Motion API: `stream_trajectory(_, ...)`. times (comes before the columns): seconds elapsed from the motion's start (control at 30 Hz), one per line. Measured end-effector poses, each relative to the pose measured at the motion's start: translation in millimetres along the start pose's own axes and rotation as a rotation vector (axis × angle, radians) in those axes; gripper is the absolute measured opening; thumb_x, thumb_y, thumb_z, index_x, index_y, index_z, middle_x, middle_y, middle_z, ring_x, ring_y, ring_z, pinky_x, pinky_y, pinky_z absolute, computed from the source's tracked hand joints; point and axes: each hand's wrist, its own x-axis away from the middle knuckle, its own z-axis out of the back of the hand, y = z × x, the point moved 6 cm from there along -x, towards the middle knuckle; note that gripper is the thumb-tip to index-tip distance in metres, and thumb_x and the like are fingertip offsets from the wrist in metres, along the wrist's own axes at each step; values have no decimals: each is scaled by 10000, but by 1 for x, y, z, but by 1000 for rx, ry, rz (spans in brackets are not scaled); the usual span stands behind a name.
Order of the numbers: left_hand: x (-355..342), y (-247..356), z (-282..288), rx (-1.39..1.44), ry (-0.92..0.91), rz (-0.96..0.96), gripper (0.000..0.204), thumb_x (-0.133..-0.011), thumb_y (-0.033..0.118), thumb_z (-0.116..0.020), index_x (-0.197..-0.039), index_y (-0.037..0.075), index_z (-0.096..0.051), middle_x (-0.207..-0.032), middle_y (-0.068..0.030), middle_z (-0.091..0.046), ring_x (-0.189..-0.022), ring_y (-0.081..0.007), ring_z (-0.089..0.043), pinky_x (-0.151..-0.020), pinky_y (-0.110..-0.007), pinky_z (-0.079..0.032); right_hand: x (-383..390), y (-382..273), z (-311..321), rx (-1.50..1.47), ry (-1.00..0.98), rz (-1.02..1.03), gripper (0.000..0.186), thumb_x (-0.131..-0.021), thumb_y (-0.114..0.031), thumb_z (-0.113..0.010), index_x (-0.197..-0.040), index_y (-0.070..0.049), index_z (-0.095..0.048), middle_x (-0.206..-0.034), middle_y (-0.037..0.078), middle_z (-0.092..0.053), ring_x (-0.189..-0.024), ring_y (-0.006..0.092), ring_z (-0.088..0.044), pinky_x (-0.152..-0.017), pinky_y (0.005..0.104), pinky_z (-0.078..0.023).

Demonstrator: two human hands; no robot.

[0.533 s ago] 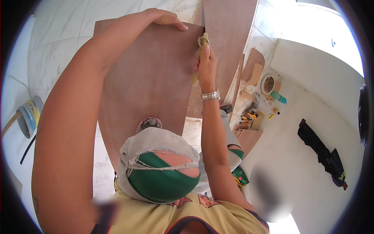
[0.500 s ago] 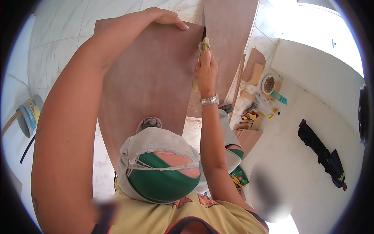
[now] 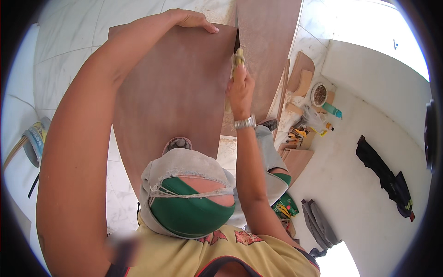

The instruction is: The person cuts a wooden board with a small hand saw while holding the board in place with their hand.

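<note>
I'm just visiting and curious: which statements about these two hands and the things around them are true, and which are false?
1. The right hand grips a yellowish tool handle. True.
2. The left hand is well away from the brown board. False: its thumb lies at the board's far edge.
3. The metal-banded watch is on the left wrist. False: it is on the right wrist.
4. A teal bottle lies beside a round white container. True.
5. The floor tiles are black. False: they are pale with grey veins.

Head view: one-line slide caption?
Left hand at far edge of brown board, right hand gripping yellowish handle near its right edge.
</note>
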Motion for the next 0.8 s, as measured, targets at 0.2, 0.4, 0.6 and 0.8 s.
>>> stream_trajectory(0.2,20,5,17,-80,50,0,711,-984,669,-597,-1216,29,-801,-1199,-122,-772,-1095,-249,-703,-1031,-408,-486,161,1,37,94,16,3,626,-1141,-419,-435,-1553,46,-515,-635,-64,-463,-505,18,-419,-445,242,-330)
stream_trajectory(0.4,1,18,5,19,-1,-27,731,-981,670,-597,-1272,23,-775,-1229,-139,-765,-1190,-273,-671,-1079,-406,-457,-23,-12,-2,-7,25,70,452,-1129,-469,-452,-852,-112,-478,-629,-44,-437,-489,58,-418,-451,267,-346)
stream_trajectory(0.6,3,-6,11,-106,77,0,734,-982,673,-593,-1277,25,-774,-1266,-145,-754,-1230,-262,-657,-1096,-398,-451,151,21,40,95,77,47,463,-1137,-407,-432,-1146,-7,-667,-638,-29,-468,-499,56,-421,-457,270,-359)
stream_trajectory(0.8,-5,-2,5,15,-30,11,748,-978,683,-599,-1289,24,-768,-1300,-141,-743,-1244,-259,-649,-1096,-405,-454,-12,0,-3,-70,53,12,439,-1122,-430,-479,-930,-52,-595,-651,-40,-456,-494,62,-400,-447,275,-340)
